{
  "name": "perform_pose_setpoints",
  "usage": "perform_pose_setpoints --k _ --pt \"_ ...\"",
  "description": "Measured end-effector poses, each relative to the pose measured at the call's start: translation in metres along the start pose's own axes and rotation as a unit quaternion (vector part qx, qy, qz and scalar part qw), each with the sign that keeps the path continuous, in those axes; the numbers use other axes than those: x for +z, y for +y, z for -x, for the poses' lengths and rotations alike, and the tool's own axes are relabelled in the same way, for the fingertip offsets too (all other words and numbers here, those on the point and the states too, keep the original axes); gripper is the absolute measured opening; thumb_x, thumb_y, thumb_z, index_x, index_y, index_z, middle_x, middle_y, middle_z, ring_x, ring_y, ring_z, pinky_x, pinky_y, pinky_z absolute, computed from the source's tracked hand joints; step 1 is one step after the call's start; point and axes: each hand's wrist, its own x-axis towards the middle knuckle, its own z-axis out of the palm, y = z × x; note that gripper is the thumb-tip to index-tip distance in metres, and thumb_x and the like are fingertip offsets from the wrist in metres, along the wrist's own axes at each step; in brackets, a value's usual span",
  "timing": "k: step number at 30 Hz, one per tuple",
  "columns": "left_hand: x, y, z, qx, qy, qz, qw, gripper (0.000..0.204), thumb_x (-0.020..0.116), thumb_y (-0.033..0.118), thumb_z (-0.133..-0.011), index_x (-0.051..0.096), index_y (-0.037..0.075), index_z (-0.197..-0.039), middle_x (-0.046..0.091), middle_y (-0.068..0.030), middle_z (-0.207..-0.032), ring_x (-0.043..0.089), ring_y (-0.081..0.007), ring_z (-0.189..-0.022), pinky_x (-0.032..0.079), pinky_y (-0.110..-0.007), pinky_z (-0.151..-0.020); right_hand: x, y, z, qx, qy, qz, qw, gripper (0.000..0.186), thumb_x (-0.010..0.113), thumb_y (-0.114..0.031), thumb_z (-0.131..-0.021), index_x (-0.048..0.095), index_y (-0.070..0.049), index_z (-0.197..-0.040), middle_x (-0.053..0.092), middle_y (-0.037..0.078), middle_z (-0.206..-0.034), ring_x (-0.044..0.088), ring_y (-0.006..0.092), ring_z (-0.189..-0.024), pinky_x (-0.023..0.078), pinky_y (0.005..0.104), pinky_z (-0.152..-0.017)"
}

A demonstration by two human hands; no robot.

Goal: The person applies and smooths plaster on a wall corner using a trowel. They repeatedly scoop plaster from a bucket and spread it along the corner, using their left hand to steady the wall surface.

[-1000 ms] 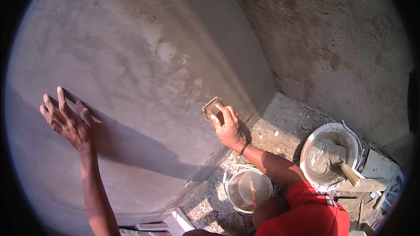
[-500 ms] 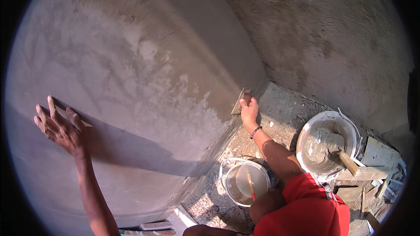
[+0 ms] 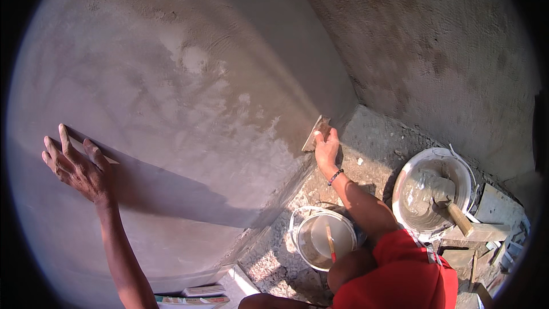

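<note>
My right hand (image 3: 327,151), a beaded bracelet at its wrist, is closed around a flat plastering float (image 3: 317,133). The float's blade lies against the grey plastered wall (image 3: 171,109), low down and close to the inner corner. Out to the left, my left hand (image 3: 80,166) is stretched over the same wall with its fingers spread and nothing in it. Its palm is hidden, so I cannot tell how much of it touches the plaster. The wall around the float looks darker than the patchy, paler area to its left.
A white bucket of wet mortar (image 3: 423,197) with a wooden-handled trowel (image 3: 457,217) stands to my right. Nearer is a bucket of greyish water (image 3: 323,234) with a brush (image 3: 330,240) in it. Broken tile pieces (image 3: 500,209) lie at the right; a rough side wall (image 3: 423,51) rises behind.
The view has shifted slightly, so the corner and buckets appear a little farther right. Both hands stay nearly where they were, and the float remains in my right hand against the wall.
</note>
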Motion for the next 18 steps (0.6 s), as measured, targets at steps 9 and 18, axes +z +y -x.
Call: perform_pose_setpoints --k 9,18 --pt "-0.012 0.004 -0.008 -0.010 -0.018 -0.002 1.000 0.058 0.053 0.026 -0.094 0.042 0.017 -0.150 0.027 -0.0183 -0.160 0.017 -0.0436 -0.149 0.017 -0.054 -0.121 0.138 -0.329 -0.017 -0.485 -0.093 0.161 0.855 0.041 0.070 -0.014 -0.088 0.061 -0.008 -0.127 0.059 0.010 -0.102 0.059 0.0263 -0.098 0.044 0.0417 -0.086" --pt "-0.011 0.017 -0.005 -0.034 -0.033 0.016 0.999 0.064 0.061 0.019 -0.088 0.041 0.016 -0.150 0.027 -0.0203 -0.159 0.017 -0.0446 -0.149 0.019 -0.055 -0.121 0.098 -0.232 0.002 -0.382 -0.105 0.149 0.906 0.039 0.068 -0.011 -0.089 0.060 -0.001 -0.126 0.063 0.018 -0.110 0.064 0.0350 -0.102 0.051 0.0457 -0.090"
